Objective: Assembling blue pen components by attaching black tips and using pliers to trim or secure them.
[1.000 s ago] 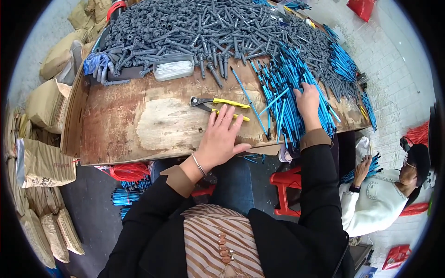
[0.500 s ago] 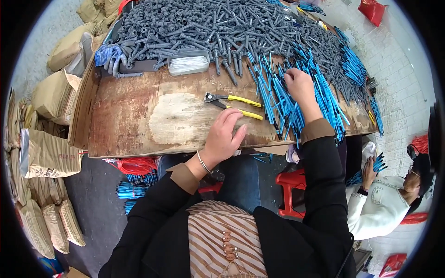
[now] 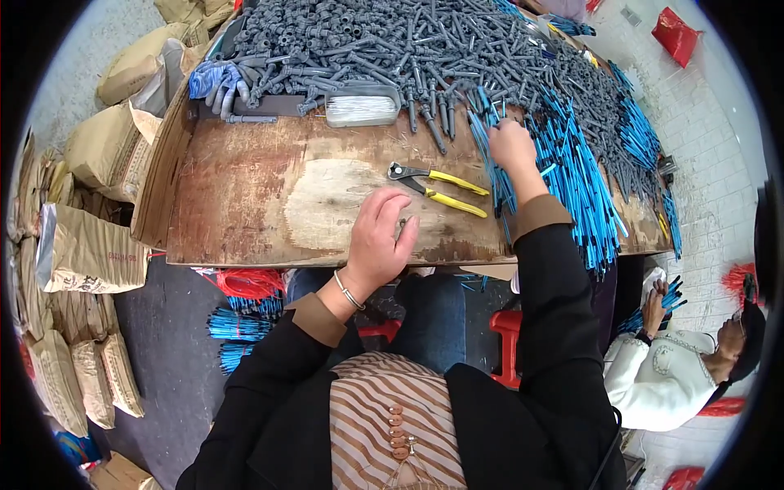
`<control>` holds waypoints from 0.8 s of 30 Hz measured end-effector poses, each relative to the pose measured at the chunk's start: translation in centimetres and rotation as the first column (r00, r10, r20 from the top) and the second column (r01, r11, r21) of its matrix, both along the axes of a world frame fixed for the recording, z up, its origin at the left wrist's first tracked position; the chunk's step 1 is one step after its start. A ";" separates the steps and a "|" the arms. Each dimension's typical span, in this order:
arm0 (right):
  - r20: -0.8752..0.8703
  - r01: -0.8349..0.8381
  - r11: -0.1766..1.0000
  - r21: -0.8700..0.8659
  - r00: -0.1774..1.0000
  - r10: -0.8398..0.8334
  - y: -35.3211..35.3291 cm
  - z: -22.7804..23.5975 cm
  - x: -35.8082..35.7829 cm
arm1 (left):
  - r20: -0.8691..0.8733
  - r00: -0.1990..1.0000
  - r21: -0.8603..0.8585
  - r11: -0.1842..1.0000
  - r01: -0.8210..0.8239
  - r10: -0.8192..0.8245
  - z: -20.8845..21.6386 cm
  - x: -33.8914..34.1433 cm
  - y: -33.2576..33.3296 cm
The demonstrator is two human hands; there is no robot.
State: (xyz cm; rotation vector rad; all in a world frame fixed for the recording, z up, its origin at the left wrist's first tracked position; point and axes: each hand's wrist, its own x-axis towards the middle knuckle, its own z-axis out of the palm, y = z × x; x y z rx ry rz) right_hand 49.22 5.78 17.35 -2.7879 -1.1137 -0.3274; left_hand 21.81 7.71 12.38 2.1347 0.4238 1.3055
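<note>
My right hand is closed on a small bunch of thin blue rods, whose ends show above and below the fingers. To its right lies a large heap of blue rods with dark tips. My left hand, a bangle at its wrist, hovers near the table's front edge with thumb and fingers apart. It appears to hold nothing, though its palm side is partly hidden. Just beyond it, pliers with yellow handles rest on the worn wooden table, jaws toward the left.
Grey plastic tubular parts are heaped across the back. In front stand a clear box of thin white sticks and a blue-and-white glove. Brown sacks line the left. A person in white sits at right, holding blue rods.
My right hand has moved left with some blue rods, away from the main heap. My left hand has drawn left, farther from the pliers. The whole view has shifted slightly.
</note>
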 end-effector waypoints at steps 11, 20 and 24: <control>-0.067 -0.339 0.864 0.372 0.919 0.389 -3.4 13.6 -5.7 | 0.483 0.874 -0.801 0.375 0.466 -0.053 2.0 -0.2 3.1; -0.736 -0.152 0.751 0.643 0.150 0.660 -6.0 10.6 -14.3 | 0.879 0.465 -0.472 -0.344 0.812 -0.107 2.9 -0.2 5.6; -0.746 -0.347 0.788 0.508 0.280 0.604 -5.9 6.3 -14.8 | 0.876 0.460 -0.482 -0.277 0.831 -0.145 3.3 -0.4 4.7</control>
